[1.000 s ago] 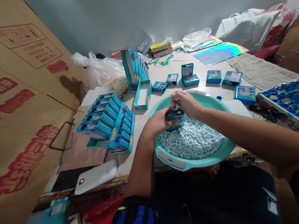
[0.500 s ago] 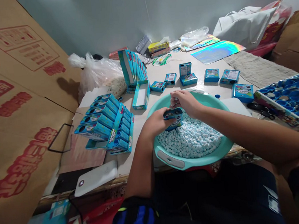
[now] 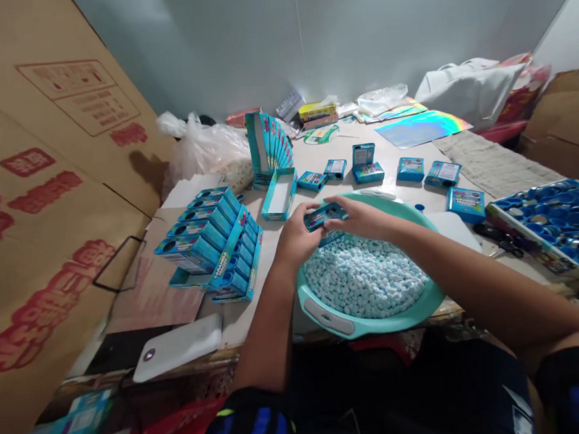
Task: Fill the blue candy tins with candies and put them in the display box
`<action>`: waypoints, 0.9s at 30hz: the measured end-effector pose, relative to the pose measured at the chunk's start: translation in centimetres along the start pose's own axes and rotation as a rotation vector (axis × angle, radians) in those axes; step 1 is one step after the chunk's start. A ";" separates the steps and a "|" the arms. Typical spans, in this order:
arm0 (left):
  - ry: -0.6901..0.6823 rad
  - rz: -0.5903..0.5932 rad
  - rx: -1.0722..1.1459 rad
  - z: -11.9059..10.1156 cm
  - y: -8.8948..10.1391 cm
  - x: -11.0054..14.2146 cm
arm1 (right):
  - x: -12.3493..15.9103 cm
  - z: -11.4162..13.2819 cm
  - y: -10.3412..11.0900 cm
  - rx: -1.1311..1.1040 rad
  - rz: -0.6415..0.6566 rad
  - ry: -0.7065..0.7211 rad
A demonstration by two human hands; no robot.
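Between both hands, over the left part of a teal basin, is a small blue candy box with a dark round spot on its top. My left hand is wrapped round the box's left end. My right hand grips its right end. The basin is filled with small white and pale blue candies heaped below the hands. Part of the box's front is hidden by fingers.
On the left stands a display tray with several blue boxes. An open blue tray lies behind it, beside fanned flat cartons. Several boxes line the back. A box of blue caps sits right; a white power bank lies front left.
My right hand has come down from a pinch above the box and now holds the box's right end. The box has tilted, showing more of its top. The view has shifted slightly.
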State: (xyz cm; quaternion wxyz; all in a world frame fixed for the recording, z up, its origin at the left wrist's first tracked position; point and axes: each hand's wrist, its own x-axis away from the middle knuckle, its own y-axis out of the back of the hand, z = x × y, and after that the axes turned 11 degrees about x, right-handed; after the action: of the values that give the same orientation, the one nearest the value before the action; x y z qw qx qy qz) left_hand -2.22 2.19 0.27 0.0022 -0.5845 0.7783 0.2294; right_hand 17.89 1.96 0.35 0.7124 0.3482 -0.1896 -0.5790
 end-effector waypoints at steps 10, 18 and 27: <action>-0.073 0.015 0.044 -0.1 0.0 -0.9 | 5.7 -2.6 8.2 0.001 -0.732 -0.081; -0.036 0.461 -0.232 -0.7 -1.1 -2.3 | 13.0 -13.7 10.4 0.240 -0.731 -0.379; 0.242 0.809 -0.557 0.5 -1.8 -3.3 | 16.6 -19.5 7.1 -0.260 -1.099 -0.314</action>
State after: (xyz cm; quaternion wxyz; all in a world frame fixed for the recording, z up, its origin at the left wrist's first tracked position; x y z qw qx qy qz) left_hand 0.34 4.99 0.13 -0.3332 -0.2369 0.8464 0.3413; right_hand 40.24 -7.95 -10.20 0.3079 0.2151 -0.0120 -0.9267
